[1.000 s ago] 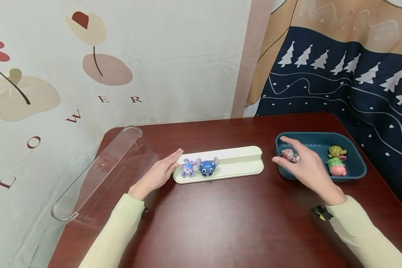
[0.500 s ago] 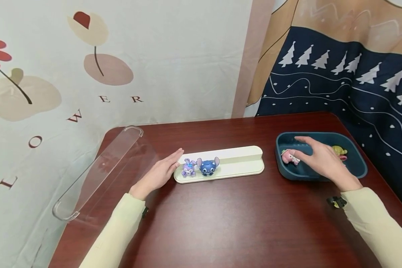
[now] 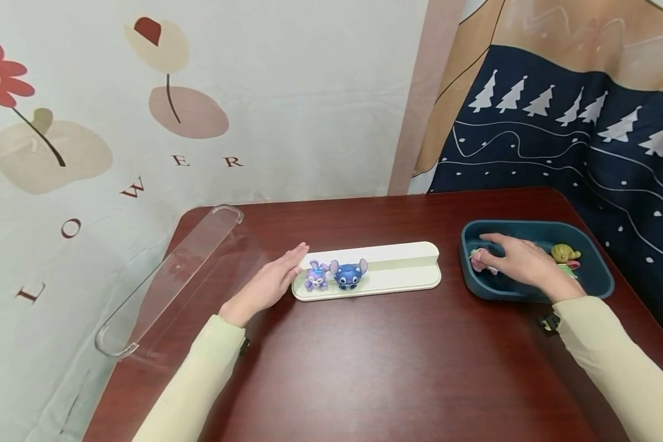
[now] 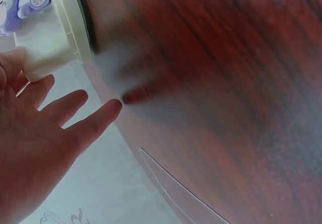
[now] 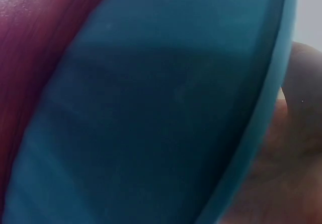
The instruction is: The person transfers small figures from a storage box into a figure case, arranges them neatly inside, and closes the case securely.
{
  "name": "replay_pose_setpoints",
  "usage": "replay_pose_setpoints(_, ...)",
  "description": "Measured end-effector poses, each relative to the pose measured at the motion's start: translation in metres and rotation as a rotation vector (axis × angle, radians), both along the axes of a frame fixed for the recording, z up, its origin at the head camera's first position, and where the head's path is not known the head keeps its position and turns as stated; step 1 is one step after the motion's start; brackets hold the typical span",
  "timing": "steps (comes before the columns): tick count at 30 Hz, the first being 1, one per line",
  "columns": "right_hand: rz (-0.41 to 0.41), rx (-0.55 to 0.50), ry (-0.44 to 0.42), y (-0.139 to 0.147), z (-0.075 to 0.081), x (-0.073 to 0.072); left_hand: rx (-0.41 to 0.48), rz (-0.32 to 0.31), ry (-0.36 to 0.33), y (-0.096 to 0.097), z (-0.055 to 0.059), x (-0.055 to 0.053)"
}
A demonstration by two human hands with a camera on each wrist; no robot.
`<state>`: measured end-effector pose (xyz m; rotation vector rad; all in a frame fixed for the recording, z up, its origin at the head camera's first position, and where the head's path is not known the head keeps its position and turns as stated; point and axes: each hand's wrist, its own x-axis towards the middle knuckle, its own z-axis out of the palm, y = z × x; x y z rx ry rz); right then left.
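My left hand (image 3: 267,281) lies with straight fingers at the left end of a cream display base (image 3: 398,276), fingertips right at its edge. On that end stand a purple rabbit figurine (image 3: 317,276) and a blue big-eared figurine (image 3: 348,275), side by side. The left wrist view shows the spread fingers beside the base (image 4: 73,22). My right hand (image 3: 525,264) reaches into a blue bin (image 3: 602,282), thumb and forefinger apart, thumb over a pink figurine (image 3: 479,260). Only the bin's outer wall (image 5: 151,108) and part of the hand (image 5: 282,183) show in the right wrist view.
Deeper in the bin, right of the hand, lie a yellow-green figurine (image 3: 565,252) and a green and pink one (image 3: 568,270), partly covered. A clear plastic cover (image 3: 171,276) lies at the table's left edge. Printed cloth (image 3: 320,98) hangs behind the brown table (image 3: 364,362).
My right hand first shifts right over the bin, then lowers into it toward the pink figurine. The left hand stays at the base. The head view has turned slightly.
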<state>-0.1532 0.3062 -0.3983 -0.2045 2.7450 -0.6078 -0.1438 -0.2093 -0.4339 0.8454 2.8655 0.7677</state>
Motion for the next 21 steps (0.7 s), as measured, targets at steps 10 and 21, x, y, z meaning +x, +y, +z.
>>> replay_pose_setpoints(10, 0.031, 0.065, -0.043, -0.005, -0.001, -0.007, -0.023, 0.031, -0.006, 0.003, 0.002, 0.001)
replay_pose_setpoints(21, 0.059, 0.075, -0.065, -0.005, -0.003, -0.013, -0.008, 0.008, 0.009, 0.002, 0.001, 0.001)
